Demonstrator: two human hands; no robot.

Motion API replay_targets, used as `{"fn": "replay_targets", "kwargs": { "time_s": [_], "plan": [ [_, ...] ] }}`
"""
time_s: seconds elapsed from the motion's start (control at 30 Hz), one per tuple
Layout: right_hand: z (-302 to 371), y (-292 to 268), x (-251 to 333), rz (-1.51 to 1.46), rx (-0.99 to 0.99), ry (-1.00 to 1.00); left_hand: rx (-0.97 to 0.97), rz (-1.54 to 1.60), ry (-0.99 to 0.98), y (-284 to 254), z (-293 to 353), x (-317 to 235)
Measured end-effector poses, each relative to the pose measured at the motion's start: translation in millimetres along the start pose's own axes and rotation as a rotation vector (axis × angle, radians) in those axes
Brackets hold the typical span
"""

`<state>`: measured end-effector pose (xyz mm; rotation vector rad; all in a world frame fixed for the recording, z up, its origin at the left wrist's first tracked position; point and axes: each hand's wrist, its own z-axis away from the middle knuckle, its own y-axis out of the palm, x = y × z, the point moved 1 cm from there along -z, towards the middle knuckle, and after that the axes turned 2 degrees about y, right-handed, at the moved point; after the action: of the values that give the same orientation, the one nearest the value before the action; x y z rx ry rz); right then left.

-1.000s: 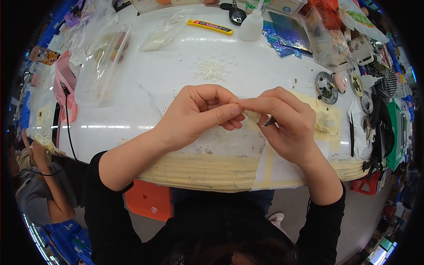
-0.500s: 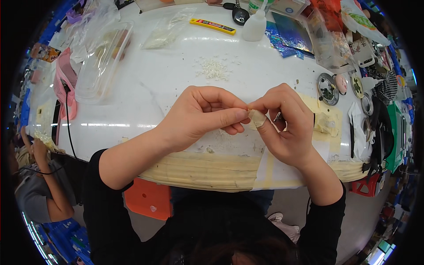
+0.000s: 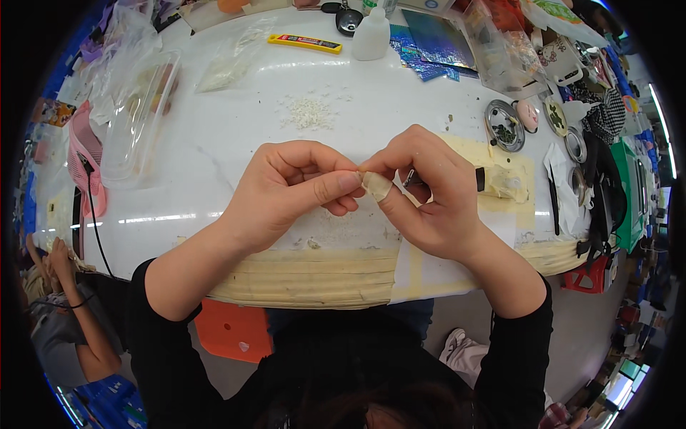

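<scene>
My left hand and my right hand meet above the near part of the white table. The thumb and forefinger of each are pinched together, tip to tip with the other hand's. Whatever lies between the fingertips is too small or hidden to make out. A pale yellowish wrap covers my right thumb's tip. Inside the curled fingers of my right hand shows a bit of shiny metal, its kind hidden. Beyond my hands lies a loose pile of small white pieces.
A yellow packet, a white squeeze bottle and shiny blue sheets lie at the back. Clear plastic box and pink mesh item stand left. Round metal dishes and black tweezers are right. Another person's arm shows far left.
The whole view has shifted, so the table things and my hands appear further left. My fingertips stay pinched together in much the same pose.
</scene>
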<state>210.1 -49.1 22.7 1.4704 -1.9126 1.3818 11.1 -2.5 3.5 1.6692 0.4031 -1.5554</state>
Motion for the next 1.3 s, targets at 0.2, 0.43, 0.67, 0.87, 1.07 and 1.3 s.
{"fn": "replay_targets", "kwargs": {
  "time_s": [0.2,0.43,0.67,0.87,1.07,1.3],
  "plan": [
    [0.7,3.2,-4.0,0.051,0.001,0.004,-0.075,-0.320,0.219,3.5,4.1,0.3],
    [-0.5,4.7,-4.3,0.135,-0.002,-0.032,-0.089,-0.480,0.275,-0.2,5.4,-0.4],
    [-1.5,4.0,-3.1,0.131,0.003,-0.015,-0.128,-0.353,0.198,-0.7,5.3,0.6],
    [-1.7,2.0,-0.6,0.124,0.013,0.021,-0.142,-0.349,0.213,-0.3,4.8,1.0],
    [-1.3,4.6,-4.8,0.206,-0.016,-0.003,-0.143,-0.403,0.310,-0.5,5.5,1.7],
    [3.6,4.8,-10.0,0.463,0.088,0.040,-0.119,-0.719,0.530,3.2,4.6,-2.4]
  ]
}}
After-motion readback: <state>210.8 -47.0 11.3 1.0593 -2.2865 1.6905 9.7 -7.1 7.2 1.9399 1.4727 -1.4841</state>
